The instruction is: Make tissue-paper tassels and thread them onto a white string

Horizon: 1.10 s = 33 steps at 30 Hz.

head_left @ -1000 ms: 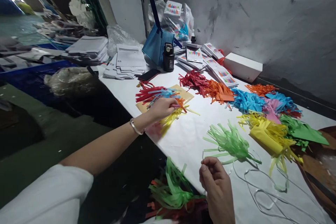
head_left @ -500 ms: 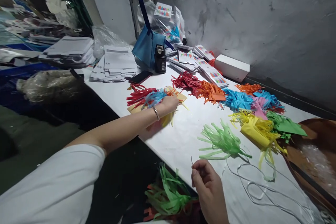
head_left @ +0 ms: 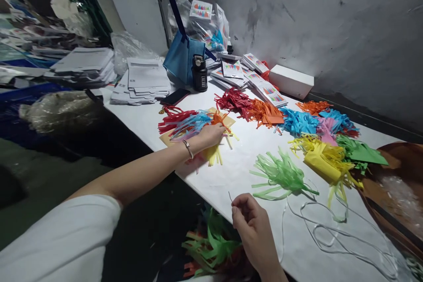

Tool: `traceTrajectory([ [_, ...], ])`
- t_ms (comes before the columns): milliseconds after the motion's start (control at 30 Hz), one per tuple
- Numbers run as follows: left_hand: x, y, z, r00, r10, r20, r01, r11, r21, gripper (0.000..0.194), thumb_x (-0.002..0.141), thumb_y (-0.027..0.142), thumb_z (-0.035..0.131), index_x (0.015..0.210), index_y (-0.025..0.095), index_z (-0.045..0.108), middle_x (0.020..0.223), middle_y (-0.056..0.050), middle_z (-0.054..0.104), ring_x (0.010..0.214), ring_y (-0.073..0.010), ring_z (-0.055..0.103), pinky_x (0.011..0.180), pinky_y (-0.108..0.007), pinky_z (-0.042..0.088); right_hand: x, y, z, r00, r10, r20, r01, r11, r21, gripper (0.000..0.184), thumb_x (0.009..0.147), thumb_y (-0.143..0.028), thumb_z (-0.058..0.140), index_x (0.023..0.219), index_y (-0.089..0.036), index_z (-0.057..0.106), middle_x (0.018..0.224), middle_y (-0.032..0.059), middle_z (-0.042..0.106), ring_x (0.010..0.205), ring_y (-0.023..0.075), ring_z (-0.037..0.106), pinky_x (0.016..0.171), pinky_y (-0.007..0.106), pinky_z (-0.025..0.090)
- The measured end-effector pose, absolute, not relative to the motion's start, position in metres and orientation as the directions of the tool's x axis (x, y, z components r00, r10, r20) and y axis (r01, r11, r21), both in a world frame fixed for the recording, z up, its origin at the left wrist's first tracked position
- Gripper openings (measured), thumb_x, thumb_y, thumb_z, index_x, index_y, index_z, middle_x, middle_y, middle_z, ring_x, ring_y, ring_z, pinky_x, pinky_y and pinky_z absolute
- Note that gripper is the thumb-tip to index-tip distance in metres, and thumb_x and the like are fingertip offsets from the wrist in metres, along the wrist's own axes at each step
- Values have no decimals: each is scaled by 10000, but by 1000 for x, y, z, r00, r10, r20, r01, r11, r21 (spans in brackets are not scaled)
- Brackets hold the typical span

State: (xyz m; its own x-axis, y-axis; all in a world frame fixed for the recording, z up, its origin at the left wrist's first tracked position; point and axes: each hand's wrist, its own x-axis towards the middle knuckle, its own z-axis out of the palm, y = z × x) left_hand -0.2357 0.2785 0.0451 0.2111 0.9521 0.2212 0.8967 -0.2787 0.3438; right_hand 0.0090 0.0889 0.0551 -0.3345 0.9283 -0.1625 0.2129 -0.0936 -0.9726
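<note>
My left hand [head_left: 213,135] reaches over a pile of paper tassels, its fingers curled down at the pile's right end, their tips hidden. Around it lie a red tassel [head_left: 175,120], a light blue tassel [head_left: 193,124], an orange tassel [head_left: 218,117] and a yellow tassel [head_left: 214,155], on a tan sheet [head_left: 229,120]. Near the table's front edge, my right hand [head_left: 254,229] pinches a thin, slightly bent wire [head_left: 230,197] between thumb and forefinger; its tip points up. To its right rest a light green tassel [head_left: 280,174] and loose white cord [head_left: 317,229].
Fringed bundles in red [head_left: 235,103], orange [head_left: 266,113], blue [head_left: 299,122] and yellow [head_left: 322,163] line the table's far side. Behind stand a black bottle [head_left: 199,75], a blue bag [head_left: 185,59] and a white box [head_left: 291,81]. A brown basin [head_left: 396,158] sits at right.
My left hand has shifted slightly left and down over the tassels, with more yellow strips showing below it. My right hand has moved a little left and up, still pinching the wire.
</note>
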Motion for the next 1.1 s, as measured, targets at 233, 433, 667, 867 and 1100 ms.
traceTrajectory([
  [233, -227, 245, 83, 201, 950, 237, 776, -302, 553, 232, 926, 308, 581, 931, 126, 726, 908, -83, 701, 844, -198, 657, 739, -272, 518, 27, 88, 46, -219, 962, -162, 212, -115, -970, 225, 872, -408, 579, 848, -186, 603, 676, -24, 495, 592, 114, 434, 494, 207, 332],
  [433, -204, 164, 96, 346, 936, -62, -46, 83, 995, 429, 791, 519, 738, 993, 141, 726, 733, -47, 683, 596, -130, 589, 546, -218, 446, 32, 88, 62, -66, 997, -34, 109, -26, -994, 270, 873, -452, 629, 894, -183, 637, 680, -11, 553, 596, 119, 503, 519, 202, 413],
  [667, -172, 117, 86, 482, 845, -231, -348, 427, 835, 390, 733, 444, 836, 956, 140, 735, 698, -34, 695, 578, -112, 600, 563, -202, 452, 18, 81, 87, -102, 995, -18, 53, -13, -999, 248, 894, -436, 619, 909, -190, 650, 624, -13, 575, 526, 112, 509, 472, 203, 405],
  [867, -166, 111, 79, 489, 836, -249, -406, 470, 784, 341, 756, 403, 827, 947, 135, 739, 669, -23, 675, 569, -104, 584, 529, -183, 442, 22, 83, 81, -77, 995, -69, 98, -61, -993, 256, 879, -443, 623, 872, -188, 643, 611, -21, 570, 502, 102, 470, 452, 198, 379],
  [1100, -165, 112, 74, 474, 849, -235, -366, 432, 824, 357, 768, 422, 815, 959, 131, 736, 675, -19, 672, 560, -90, 566, 527, -174, 439, 25, 84, 81, -92, 991, -98, 116, -87, -989, 296, 873, -473, 613, 857, -178, 643, 578, -26, 527, 490, 104, 444, 441, 200, 374],
])
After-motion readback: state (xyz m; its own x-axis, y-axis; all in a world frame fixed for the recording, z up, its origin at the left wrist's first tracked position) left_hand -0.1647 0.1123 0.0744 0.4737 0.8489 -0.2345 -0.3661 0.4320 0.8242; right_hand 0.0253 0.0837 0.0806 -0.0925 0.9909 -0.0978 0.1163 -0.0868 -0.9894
